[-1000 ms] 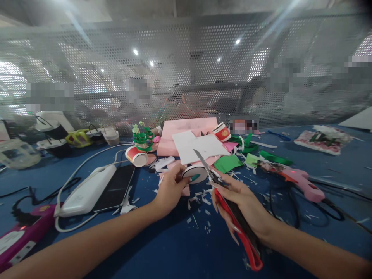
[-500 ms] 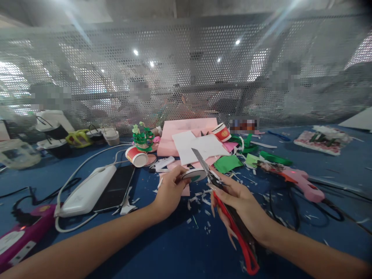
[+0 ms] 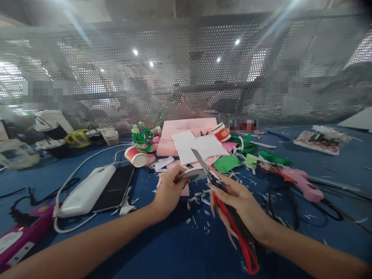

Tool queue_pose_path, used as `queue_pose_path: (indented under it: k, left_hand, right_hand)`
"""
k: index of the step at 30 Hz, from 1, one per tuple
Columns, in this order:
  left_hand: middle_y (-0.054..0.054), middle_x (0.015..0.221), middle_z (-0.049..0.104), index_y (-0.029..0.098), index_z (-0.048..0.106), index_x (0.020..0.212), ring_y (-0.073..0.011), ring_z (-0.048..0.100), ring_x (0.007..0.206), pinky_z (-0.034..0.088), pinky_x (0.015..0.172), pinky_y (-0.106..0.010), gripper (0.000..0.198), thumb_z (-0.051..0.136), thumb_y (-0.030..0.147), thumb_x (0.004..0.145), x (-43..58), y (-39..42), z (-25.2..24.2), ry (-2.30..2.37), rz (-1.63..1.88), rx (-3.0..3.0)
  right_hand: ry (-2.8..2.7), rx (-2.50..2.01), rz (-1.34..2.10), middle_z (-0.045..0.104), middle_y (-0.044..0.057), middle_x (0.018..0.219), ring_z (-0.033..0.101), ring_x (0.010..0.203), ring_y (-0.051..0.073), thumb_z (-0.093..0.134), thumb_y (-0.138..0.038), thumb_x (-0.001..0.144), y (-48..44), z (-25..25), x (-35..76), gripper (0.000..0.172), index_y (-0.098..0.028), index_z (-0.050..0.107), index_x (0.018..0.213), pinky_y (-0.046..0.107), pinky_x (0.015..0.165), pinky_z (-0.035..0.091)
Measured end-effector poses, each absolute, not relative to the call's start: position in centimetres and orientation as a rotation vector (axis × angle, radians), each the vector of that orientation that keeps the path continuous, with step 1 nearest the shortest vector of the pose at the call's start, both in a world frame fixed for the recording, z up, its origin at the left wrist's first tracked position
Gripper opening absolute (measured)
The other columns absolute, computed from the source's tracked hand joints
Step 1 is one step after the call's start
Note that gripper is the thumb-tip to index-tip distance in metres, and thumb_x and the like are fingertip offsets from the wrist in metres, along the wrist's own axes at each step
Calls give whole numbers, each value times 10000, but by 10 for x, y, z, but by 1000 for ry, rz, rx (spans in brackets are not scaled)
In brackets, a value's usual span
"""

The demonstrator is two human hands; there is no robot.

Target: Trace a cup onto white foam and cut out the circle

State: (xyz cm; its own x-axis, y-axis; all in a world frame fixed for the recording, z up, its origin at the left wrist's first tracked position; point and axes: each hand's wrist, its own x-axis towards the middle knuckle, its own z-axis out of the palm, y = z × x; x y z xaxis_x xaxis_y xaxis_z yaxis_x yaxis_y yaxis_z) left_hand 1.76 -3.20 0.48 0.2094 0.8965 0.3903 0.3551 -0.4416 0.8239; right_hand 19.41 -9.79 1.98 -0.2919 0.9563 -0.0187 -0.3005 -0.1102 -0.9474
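My left hand (image 3: pixel 170 190) pinches a small round white disc (image 3: pixel 194 175) with a green patch on it, above the blue table. My right hand (image 3: pixel 236 197) is closed around red-handled scissors (image 3: pixel 203 163), whose blades point up and to the left. The blades' inner part lies by the disc's right edge. Beyond them, white paper (image 3: pixel 200 147) rests on pink sheets (image 3: pixel 168 133). A green paper piece (image 3: pixel 227 163) lies to the right of the white paper. Small white scraps (image 3: pixel 200 198) are scattered beneath the hands.
A white power bank (image 3: pixel 84 193), a black phone (image 3: pixel 114 190) and a magenta power strip (image 3: pixel 31 232) are at the left. Red paper cups (image 3: pixel 136 157) lie on their sides. At the right is a pink glue gun (image 3: pixel 302 184) with cables. A perforated metal screen stands behind.
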Motion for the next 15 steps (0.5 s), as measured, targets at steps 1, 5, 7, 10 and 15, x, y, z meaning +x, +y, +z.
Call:
queue_pose_path:
  k: [1, 5, 7, 10, 15]
  left_hand:
    - [29, 666, 565, 181, 527, 735, -106, 523, 647, 383, 567, -214, 26, 514, 158, 732, 17, -32, 4, 1153, 1198, 1912]
    - [35, 659, 558, 183, 530, 735, -106, 525, 647, 393, 595, -223, 55, 510, 134, 722, 17, -32, 3, 1154, 1196, 1922]
    - [35, 666, 561, 184, 526, 738, -107, 529, 660, 395, 602, -221, 72, 500, 120, 722, 17, -32, 3, 1167, 1204, 1928]
    - [34, 673, 563, 183, 506, 729, -105, 525, 652, 386, 584, -214, 64, 486, 123, 729, 17, -32, 4, 1196, 1210, 1930]
    - [35, 678, 561, 186, 503, 741, -106, 518, 639, 379, 578, -219, 34, 482, 161, 749, 16, -32, 3, 1229, 1215, 1954]
  right_hand:
    - [-1128, -863, 1602, 566, -33, 623, 477, 289, 66, 511, -282, 819, -98, 20, 194, 659, -307, 185, 1391, 179, 258, 428]
    - [-1127, -852, 1602, 558, -38, 609, 476, 282, 70, 511, -262, 818, -97, 20, 194, 645, -296, 206, 1386, 181, 251, 425]
    - [-1132, -841, 1600, 565, -33, 617, 477, 285, 69, 509, -264, 822, -96, 19, 194, 637, -296, 211, 1384, 181, 253, 427]
    - [-1132, -823, 1612, 576, -26, 631, 479, 292, 65, 502, -261, 829, -96, 18, 194, 638, -298, 196, 1388, 176, 260, 429]
    - [-1127, -813, 1617, 568, -35, 613, 477, 287, 66, 502, -248, 826, -98, 19, 194, 655, -302, 175, 1391, 172, 256, 422]
